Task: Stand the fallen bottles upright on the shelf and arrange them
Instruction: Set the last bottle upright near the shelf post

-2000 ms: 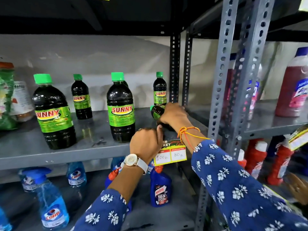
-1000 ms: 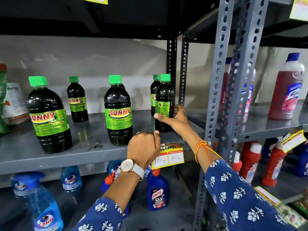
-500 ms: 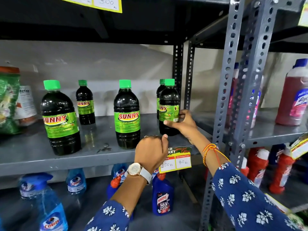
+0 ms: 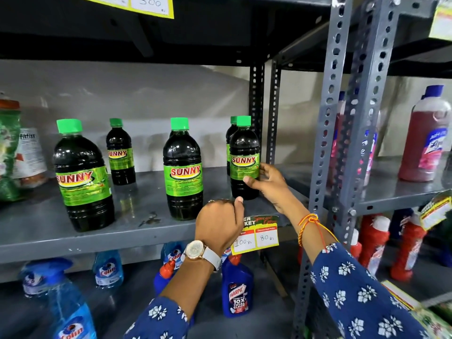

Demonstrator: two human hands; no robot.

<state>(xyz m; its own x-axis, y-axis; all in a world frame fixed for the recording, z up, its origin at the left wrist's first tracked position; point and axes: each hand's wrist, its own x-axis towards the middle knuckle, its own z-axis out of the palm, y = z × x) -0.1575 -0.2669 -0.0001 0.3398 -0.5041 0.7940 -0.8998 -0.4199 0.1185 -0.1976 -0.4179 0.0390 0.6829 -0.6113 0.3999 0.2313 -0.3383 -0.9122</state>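
Several dark Sunny bottles with green caps stand upright on the grey shelf (image 4: 49,228). My right hand (image 4: 270,185) grips the small bottle (image 4: 244,152) at the shelf's right end, thumb on the label's lower front and fingers behind. Another small bottle (image 4: 231,133) stands right behind it, mostly hidden. A large bottle (image 4: 183,167) stands in the middle, a second large one (image 4: 82,174) at the left front, and a small one (image 4: 120,152) further back. My left hand (image 4: 220,223) is a closed fist at the shelf's front edge, holding nothing.
A yellow price tag (image 4: 255,237) hangs on the shelf edge under my hands. Perforated steel posts (image 4: 327,118) rise just right of the held bottle. Pink bottles (image 4: 425,133) fill the neighbouring shelf. Blue spray and toilet-cleaner bottles (image 4: 237,289) stand below. Packets (image 4: 14,152) sit far left.
The small bottle lay on its side under my right hand two seconds ago; it now stands upright and has been turned so the label faces forward. My left fist stayed put.
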